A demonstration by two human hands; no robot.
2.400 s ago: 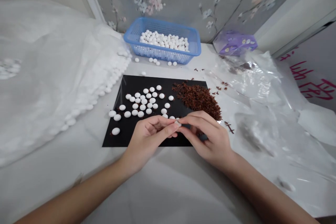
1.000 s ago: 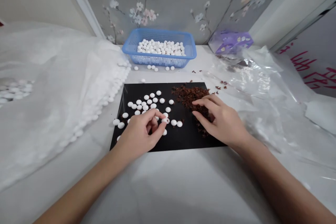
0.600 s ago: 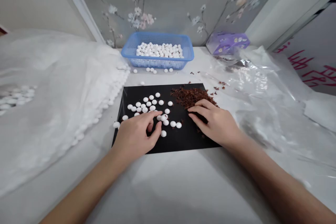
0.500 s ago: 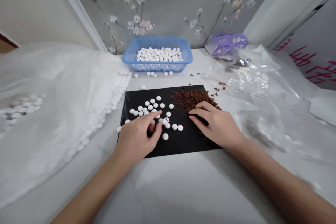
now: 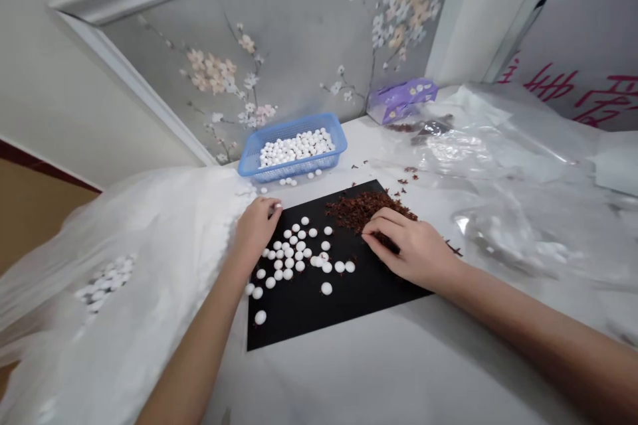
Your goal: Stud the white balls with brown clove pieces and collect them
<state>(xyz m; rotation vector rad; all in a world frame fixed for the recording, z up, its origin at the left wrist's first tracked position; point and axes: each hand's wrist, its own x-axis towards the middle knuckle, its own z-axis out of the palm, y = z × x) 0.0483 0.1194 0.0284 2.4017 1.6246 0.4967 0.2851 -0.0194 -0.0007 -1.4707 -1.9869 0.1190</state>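
A black mat (image 5: 309, 312) lies on the white table. Several white beads (image 5: 294, 255) are scattered over its left half, and a heap of small brown dried bits (image 5: 356, 208) sits at its far right. My left hand (image 5: 255, 229) reaches to the mat's far left corner, against the edge of a big bag. Its fingers are curled and pinched at a white bead. My right hand (image 5: 411, 249) rests on the near edge of the brown heap, fingers stretched and lying on the bits. Its thumb is hidden.
A blue basket (image 5: 294, 169) of white beads stands at the back by the flowered wall, with loose beads in front. A large clear bag of white beads (image 5: 104, 279) fills the left. Crumpled clear plastic (image 5: 498, 166) and a purple pack (image 5: 401, 98) lie at the right.
My left hand put a bead among the beads on the mat, then moved away to the mat's far left corner. My right hand stayed on the brown heap. The view swung left and up.
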